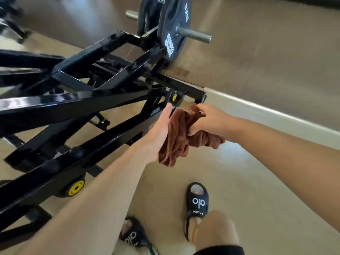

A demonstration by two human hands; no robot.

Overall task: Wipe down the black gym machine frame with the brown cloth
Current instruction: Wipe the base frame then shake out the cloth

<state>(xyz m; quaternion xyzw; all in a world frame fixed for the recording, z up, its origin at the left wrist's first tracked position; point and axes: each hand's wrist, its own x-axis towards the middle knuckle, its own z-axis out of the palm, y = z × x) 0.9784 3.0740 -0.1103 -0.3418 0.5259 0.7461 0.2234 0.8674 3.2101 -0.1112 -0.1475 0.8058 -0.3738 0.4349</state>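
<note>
Nearest the camera, two feet in black slides are standing on the beige floor. Above them both bare forearms are reaching forward to the brown cloth, which is hanging bunched between the hands, just beside the near end of the black gym machine frame. The right hand is gripping the cloth with curled fingers. The left hand is lying flat along the cloth's left side with fingers straight, fingertips reaching up to a frame bracket with a yellow cap. Lower left, a yellow roller is showing on the frame. Farther off, black weight plates are sitting on a grey metal peg beside the wall.
</note>
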